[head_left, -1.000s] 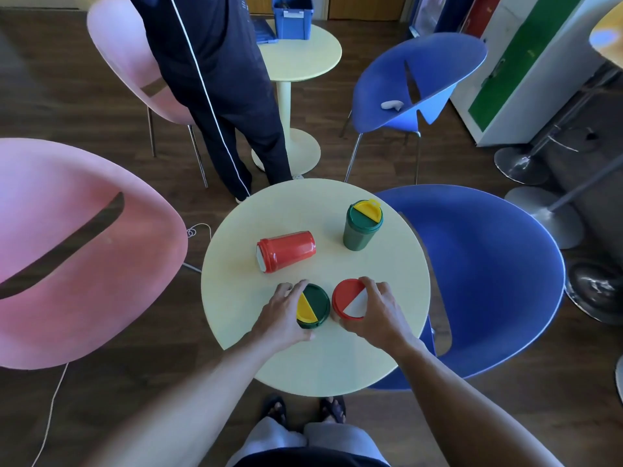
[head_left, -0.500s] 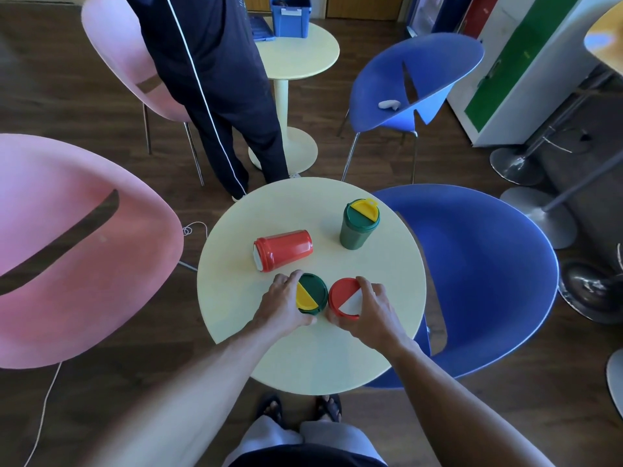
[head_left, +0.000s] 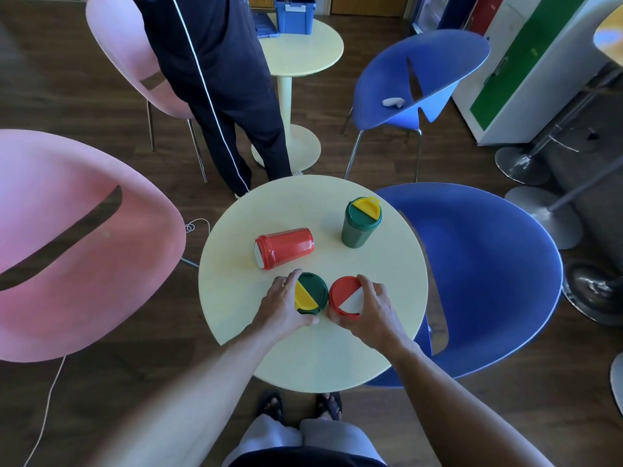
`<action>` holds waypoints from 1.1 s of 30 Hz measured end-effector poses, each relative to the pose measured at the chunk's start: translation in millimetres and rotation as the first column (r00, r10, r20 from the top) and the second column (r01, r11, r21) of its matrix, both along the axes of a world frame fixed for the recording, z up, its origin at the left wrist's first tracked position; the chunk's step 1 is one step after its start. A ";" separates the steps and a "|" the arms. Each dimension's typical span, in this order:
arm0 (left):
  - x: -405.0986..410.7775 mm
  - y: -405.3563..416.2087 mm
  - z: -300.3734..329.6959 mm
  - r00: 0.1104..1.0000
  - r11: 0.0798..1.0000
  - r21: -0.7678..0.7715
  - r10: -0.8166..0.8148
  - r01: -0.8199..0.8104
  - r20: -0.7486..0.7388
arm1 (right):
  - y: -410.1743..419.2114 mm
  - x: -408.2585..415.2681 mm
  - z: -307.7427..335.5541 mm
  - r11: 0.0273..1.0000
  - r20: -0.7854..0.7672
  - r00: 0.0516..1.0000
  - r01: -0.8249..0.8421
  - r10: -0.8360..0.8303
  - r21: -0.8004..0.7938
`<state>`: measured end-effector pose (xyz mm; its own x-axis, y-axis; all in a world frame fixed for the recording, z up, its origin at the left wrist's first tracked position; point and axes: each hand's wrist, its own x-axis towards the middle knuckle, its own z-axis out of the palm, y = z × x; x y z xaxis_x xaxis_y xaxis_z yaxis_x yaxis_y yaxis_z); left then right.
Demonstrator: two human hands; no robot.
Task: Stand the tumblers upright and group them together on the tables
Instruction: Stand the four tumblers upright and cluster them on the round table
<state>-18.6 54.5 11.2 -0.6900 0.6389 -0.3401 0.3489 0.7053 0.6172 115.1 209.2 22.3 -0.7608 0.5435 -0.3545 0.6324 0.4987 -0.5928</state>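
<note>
L hand [head_left: 285, 306]: fingers curled, thumb low on near side, closed round a tumbler.
R hand [head_left: 372, 311]: fingers curled, gripping a 2nd tumbler.
Hands: near each other, not touching.
Forearms: both bare, angled in from lower frame, wrists straight.

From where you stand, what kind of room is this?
Probably a cafe or break lounge: small round tables, curvy pink chairs and blue chairs, and bar stool bases on a wooden floor.
</note>
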 end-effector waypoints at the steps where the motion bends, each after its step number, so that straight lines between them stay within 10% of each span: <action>1: 0.0 0.4 0.5 1.000 1.000 -0.002 0.000 0.000 0.000 | 0.3 0.3 -0.2 1.000 -0.007 1.000 0.000 0.000 0.001; 18: -41.7 5.6 4.2 0.966 0.961 0.096 0.260 -0.260 0.009 | 68.7 -38.9 5.9 0.994 -0.053 0.998 -0.020 0.026 0.104; 33: -145.5 18.5 -37.7 0.991 0.983 -0.128 0.124 -0.129 -0.047 | 130.4 -165.9 8.1 0.960 0.104 0.978 0.154 -0.182 0.234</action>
